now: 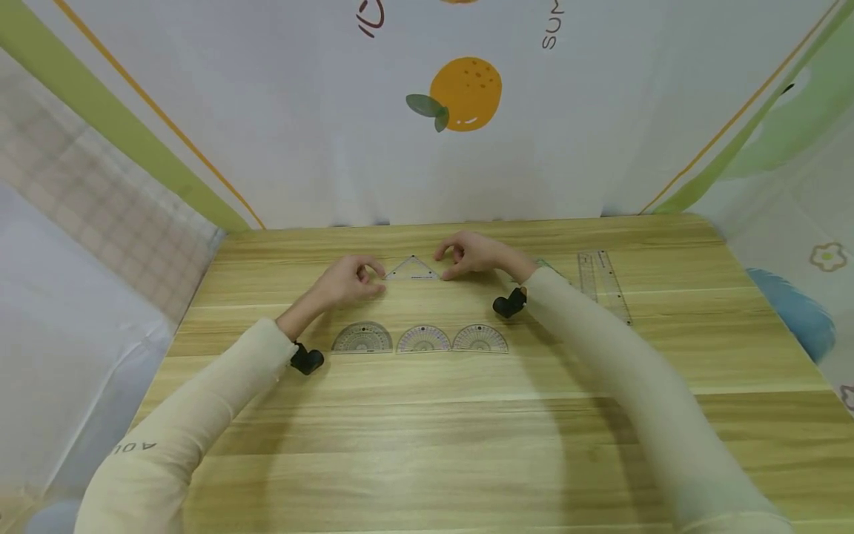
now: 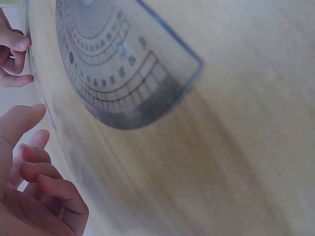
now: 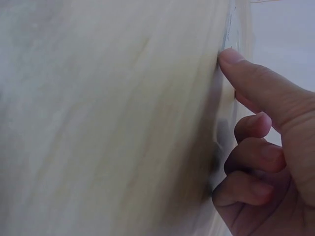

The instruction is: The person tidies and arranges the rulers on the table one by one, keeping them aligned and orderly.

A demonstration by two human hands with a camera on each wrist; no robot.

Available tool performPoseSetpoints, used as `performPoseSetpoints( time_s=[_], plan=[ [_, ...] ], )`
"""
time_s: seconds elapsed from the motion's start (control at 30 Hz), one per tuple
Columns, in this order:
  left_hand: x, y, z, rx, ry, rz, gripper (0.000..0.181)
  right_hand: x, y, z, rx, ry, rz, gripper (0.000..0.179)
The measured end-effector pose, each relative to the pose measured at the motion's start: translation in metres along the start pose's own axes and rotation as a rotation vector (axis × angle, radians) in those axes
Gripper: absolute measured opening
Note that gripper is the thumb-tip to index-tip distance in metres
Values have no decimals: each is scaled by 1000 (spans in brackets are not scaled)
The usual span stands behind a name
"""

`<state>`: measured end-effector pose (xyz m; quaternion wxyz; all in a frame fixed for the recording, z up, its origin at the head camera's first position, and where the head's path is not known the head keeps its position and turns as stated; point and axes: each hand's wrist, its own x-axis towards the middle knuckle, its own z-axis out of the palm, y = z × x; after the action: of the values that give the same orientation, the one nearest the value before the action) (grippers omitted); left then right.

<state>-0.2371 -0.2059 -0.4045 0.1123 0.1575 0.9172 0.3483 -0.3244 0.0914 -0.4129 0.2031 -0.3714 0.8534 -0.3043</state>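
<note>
A clear triangular set square (image 1: 413,270) lies flat at the far middle of the table, its long edge toward me. My left hand (image 1: 347,282) is at its left corner, thumb and forefinger apart in the left wrist view and the other fingers loosely bent. At the right corner is my right hand (image 1: 475,254); its thumb tip (image 3: 230,55) rests right at the edge in the right wrist view, other fingers bent. Nearer me, three clear protractors, left (image 1: 363,340), middle (image 1: 424,340) and right (image 1: 480,339), lie in a row, straight edges toward me.
Right of my right wrist, clear straight-edged drawing tools (image 1: 588,276) lie side by side. A green-edged clear piece (image 1: 544,264) is partly hidden by my right sleeve. A white curtain (image 1: 300,148) with a printed orange hangs along the wooden table's (image 1: 427,460) far edge.
</note>
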Motion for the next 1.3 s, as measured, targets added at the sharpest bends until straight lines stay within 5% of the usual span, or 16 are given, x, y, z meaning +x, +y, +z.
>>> performPoseSetpoints(
  time_s=[1.3],
  plan=[
    [11, -1, 7, -36, 11, 5, 15, 15, -17, 0, 4, -72, 25, 45]
  ],
)
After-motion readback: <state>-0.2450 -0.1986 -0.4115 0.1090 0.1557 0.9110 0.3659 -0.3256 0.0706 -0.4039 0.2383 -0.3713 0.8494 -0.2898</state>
